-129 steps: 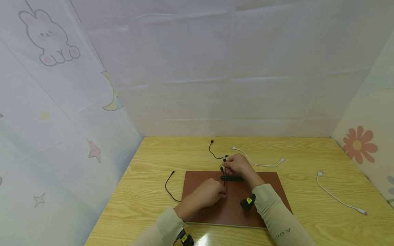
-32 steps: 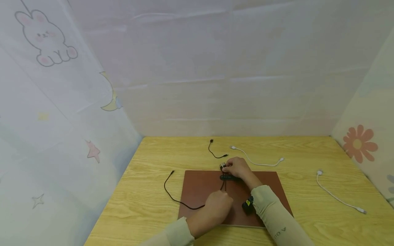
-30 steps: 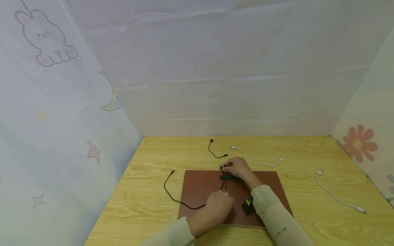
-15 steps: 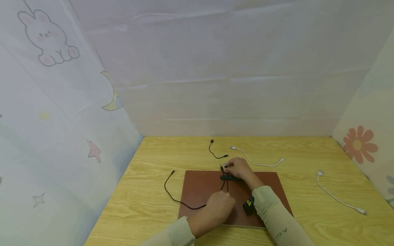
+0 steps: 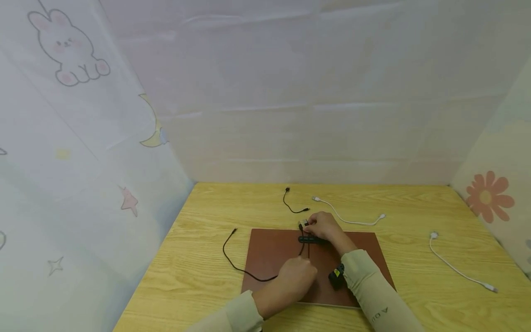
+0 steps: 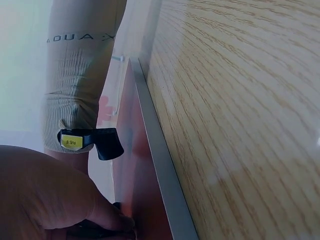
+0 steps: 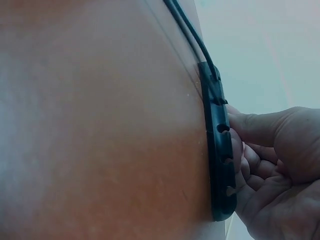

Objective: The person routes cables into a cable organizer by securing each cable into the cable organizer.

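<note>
A black cable organizer [image 5: 314, 240] with slots lies along the far edge of a brown board [image 5: 265, 244]. In the right wrist view, two black cables [image 7: 189, 27] enter the slots at one end of the organizer [image 7: 218, 145]; several other slots show no cable. My right hand [image 5: 326, 227] pinches a black USB cable beside its plug [image 5: 305, 222], just beyond the organizer. My left hand [image 5: 296, 276] is curled over the near part of the black cables, low over the board; its fingertips are hidden. One cable's free end [image 5: 235, 229] curves out to the left.
Behind the board lie a short black cable [image 5: 289, 206] and a white cable [image 5: 346, 220]. Another white cable [image 5: 450, 267] lies at the right. The wooden table [image 5: 186, 258] meets hanging cloth at its back and sides. A black wrist camera [image 5: 337, 276] hangs under my right wrist.
Since the earliest frame, my left hand has moved nearer me and my right hand has lowered the plug to the board's far edge. Lately the pinched cable has shifted slightly to the right.
</note>
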Available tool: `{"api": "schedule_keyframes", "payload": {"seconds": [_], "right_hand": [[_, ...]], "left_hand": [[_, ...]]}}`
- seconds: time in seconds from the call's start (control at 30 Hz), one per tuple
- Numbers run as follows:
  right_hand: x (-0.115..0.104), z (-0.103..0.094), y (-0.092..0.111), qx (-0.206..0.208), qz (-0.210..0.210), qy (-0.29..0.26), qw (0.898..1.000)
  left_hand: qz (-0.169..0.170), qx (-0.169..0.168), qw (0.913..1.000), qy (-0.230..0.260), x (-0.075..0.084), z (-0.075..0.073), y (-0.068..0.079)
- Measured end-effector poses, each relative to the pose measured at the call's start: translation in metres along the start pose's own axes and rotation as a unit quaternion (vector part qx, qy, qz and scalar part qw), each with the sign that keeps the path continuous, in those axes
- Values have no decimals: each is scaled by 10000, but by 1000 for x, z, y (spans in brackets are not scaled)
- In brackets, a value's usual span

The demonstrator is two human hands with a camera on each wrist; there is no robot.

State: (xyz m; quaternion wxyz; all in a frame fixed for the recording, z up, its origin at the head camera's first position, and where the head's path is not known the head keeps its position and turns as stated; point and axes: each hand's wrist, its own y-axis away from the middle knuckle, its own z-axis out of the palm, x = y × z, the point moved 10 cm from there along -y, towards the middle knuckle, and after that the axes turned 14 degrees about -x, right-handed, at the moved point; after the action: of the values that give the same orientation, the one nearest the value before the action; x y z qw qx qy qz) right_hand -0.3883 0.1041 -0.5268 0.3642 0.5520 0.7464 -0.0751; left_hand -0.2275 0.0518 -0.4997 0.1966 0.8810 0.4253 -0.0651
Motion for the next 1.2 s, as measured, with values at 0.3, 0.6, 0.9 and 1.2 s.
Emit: {"api": "schedule_keyframes", "payload": {"seconds": [0.3, 0.6, 0.9, 1.2], "right_hand": [[-1, 1, -1, -53, -14, -12, 10000], [0, 2, -3, -147, 246, 6, 9996], [3, 6, -5, -352, 432, -126, 9984], [8, 7, -7, -477, 486, -178, 9975]], "left_hand": [[-85, 177, 9998, -68, 1, -5, 3], [-164, 407, 9990, -91, -2, -2, 6], [-238, 159, 9993, 240, -6, 9, 7], [-430, 125, 9982, 396, -13, 13, 9]]}}
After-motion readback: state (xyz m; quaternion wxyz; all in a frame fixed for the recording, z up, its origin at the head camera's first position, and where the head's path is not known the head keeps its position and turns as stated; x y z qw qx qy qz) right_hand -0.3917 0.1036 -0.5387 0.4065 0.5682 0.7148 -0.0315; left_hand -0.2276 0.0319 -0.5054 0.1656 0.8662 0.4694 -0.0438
